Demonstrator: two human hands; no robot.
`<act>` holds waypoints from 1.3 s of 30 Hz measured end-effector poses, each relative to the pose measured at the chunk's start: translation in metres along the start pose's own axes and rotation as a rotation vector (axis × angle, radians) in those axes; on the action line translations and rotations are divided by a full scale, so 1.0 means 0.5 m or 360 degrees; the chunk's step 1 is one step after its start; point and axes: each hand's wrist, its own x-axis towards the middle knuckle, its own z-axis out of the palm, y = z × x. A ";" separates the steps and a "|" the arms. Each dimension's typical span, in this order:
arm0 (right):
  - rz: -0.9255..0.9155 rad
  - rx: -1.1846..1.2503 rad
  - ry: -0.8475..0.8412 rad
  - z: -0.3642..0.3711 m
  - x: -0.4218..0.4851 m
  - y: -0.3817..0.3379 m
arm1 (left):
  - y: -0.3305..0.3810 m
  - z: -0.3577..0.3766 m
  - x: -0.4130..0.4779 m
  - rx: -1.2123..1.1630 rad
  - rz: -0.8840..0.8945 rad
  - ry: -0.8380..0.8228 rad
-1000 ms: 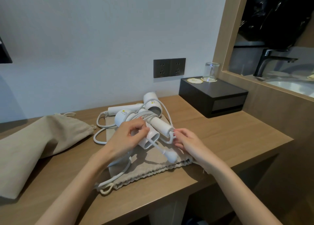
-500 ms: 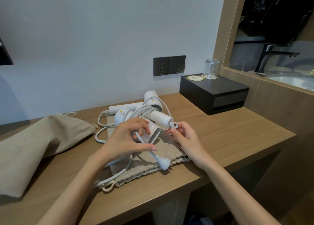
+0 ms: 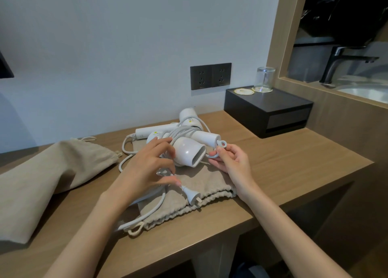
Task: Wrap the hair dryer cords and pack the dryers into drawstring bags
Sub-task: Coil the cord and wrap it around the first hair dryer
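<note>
Hair dryer [image 3: 189, 151], white, is seen lying on a beige drawstring bag [image 3: 212, 183] on a wooden counter [image 3: 294, 162], its nozzle turned toward the camera. Its grey-white cord [image 3: 182, 131] is gathered in loops over the body and is clasped there by the curled fingers of the left hand [image 3: 147, 168], while the plug [image 3: 190, 195] is left lying on the bag just beside the thumb. The hanging loop [image 3: 222, 145] at the handle's end is pinched by the right hand [image 3: 233, 162]. A second dryer [image 3: 190, 116] is set just behind, touching the first. Small yellow labels [image 3: 156, 133] are carried on the dryers – the print cannot be read. A second bag [image 3: 52, 168] is spread at left; wall sockets [image 3: 211, 76] are mounted behind.
</note>
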 end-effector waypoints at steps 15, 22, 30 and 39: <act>0.0086 0.0308 -0.0064 0.020 -0.004 -0.028 | 0.009 0.044 0.024 0.0377 -0.0067 0.0105; 0.0105 0.0348 -0.0026 0.037 0.004 -0.038 | 0.001 0.048 0.033 0.0245 -0.0012 0.0256; 0.0134 0.0401 -0.0002 0.037 0.014 -0.034 | 0.004 0.038 0.036 0.0178 -0.0021 0.0288; 0.0005 0.0283 -0.0010 0.027 0.016 -0.011 | 0.048 0.023 0.058 -0.0441 -0.0326 0.0724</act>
